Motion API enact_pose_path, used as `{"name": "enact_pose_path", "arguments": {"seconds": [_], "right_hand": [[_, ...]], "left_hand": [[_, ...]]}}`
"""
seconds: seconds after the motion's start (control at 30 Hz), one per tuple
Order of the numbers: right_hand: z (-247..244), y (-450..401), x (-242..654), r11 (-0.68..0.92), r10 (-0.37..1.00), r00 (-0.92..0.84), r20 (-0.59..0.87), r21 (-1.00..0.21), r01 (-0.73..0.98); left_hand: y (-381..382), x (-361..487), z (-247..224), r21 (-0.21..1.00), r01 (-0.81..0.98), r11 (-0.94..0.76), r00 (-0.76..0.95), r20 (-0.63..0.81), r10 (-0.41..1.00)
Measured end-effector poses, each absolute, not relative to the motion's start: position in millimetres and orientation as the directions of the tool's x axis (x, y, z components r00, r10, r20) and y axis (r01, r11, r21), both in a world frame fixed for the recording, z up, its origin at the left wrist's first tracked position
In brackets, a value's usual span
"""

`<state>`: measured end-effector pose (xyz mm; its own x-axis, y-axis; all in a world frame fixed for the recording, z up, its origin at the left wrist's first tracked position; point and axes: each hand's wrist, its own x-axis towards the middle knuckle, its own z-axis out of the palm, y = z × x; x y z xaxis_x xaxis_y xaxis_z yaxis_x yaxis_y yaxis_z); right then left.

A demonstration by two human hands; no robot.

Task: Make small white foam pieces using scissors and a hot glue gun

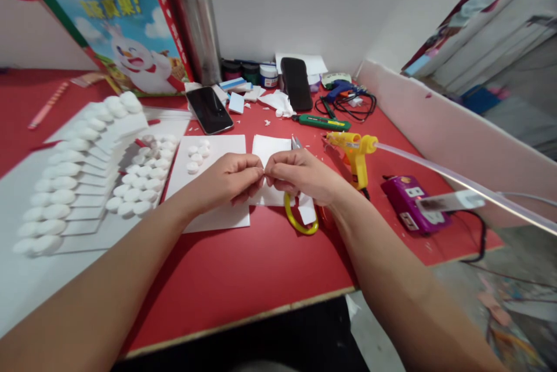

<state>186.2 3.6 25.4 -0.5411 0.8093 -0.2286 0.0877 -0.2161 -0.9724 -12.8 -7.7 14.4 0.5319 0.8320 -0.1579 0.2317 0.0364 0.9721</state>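
Note:
Over the white sheets in the middle of the red table, my left hand [243,177] and my right hand [296,172] meet at the fingertips. Both are closed in a pinch, and whatever lies between the fingers is too small to make out. Beneath my left hand is a white sheet [217,218] with several round white pieces [198,156] on it. A smaller white stack [272,144] lies behind my hands. Scissors with a yellow handle [300,227] rest under my right hand, beside a small white scrap [307,209].
Rows of white discs [65,183] cover the left side. A yellow glue gun [357,157] and purple power strip [415,203] are at the right. Behind lie two phones [210,109], a green cutter [324,123], a steel bottle [198,29] and a printed box [126,29].

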Motion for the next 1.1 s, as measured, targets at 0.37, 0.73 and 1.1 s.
{"name": "enact_pose_path", "arguments": {"seconds": [0.37, 0.73, 1.1], "right_hand": [[25, 4, 186, -0.116, 0.858, -0.492, -0.152, -0.988, 0.103], [27, -4, 188, 0.524, 0.808, -0.523, 0.271, -0.738, 0.426], [26, -4, 190, 0.566, 0.790, -0.549, 0.272, -0.666, 0.486]], "left_hand": [[-13, -3, 19, 0.801, 0.451, -0.393, 0.455, 0.172, 0.873], [-1, -8, 26, 0.699, -0.071, 0.711, 0.647, -0.511, 0.566], [-7, -9, 24, 0.904, 0.003, 0.427, 0.544, -0.360, 0.758]]}}
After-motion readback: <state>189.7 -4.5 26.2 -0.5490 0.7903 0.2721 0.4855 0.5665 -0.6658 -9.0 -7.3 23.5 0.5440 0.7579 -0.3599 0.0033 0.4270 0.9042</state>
